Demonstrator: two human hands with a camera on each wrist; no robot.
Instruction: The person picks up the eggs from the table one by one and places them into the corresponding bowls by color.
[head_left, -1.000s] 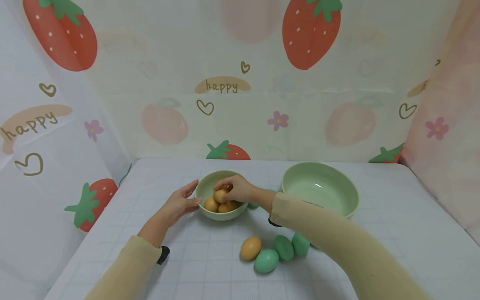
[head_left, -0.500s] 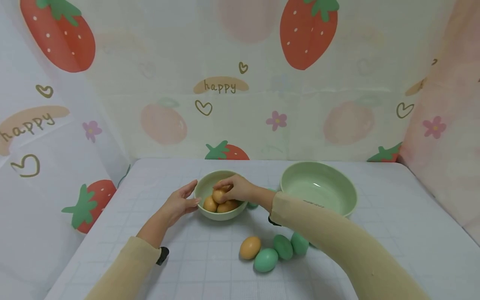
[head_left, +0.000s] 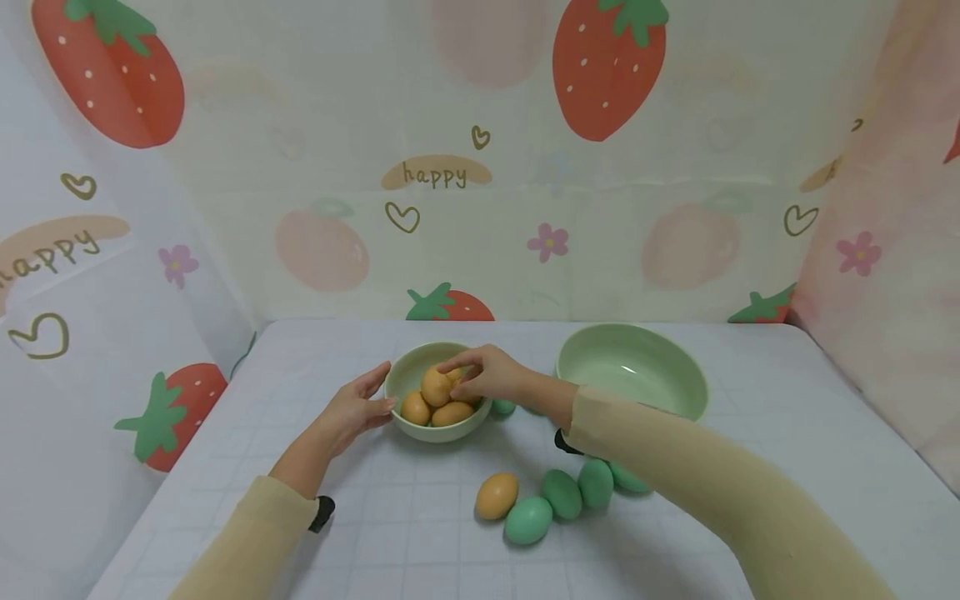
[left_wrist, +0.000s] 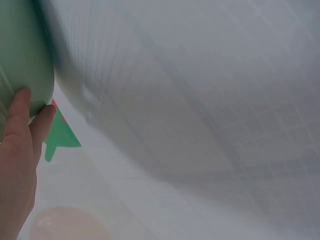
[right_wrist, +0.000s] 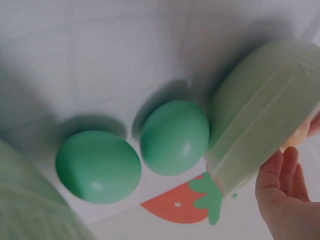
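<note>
My left hand (head_left: 352, 412) steadies the left side of a small green bowl (head_left: 437, 434), thumb and fingertips touching its outer wall. Straight fingers (left_wrist: 19, 112) rest on the bowl's side in the left wrist view. Several orange-brown eggs lie inside, among them a raised egg (head_left: 436, 386) on top. Over the bowl's right rim, my right hand (head_left: 491, 372) spreads its index finger and thumb beside that top egg, apparently without gripping it. In the right wrist view the bowl wall partly hides the fingertips of this hand.
On the table's front lie an orange egg (head_left: 497, 496), a light green egg (head_left: 528, 521) and several darker green eggs (head_left: 561, 494). A large green bowl (head_left: 630, 367) stands back right. Two green eggs (right_wrist: 175, 137) sit between the bowls.
My right hand has drawn slightly right, its fingers loosening from the top egg, which now shows more fully. The left hand stays at the bowl. The head view has shifted slightly.
</note>
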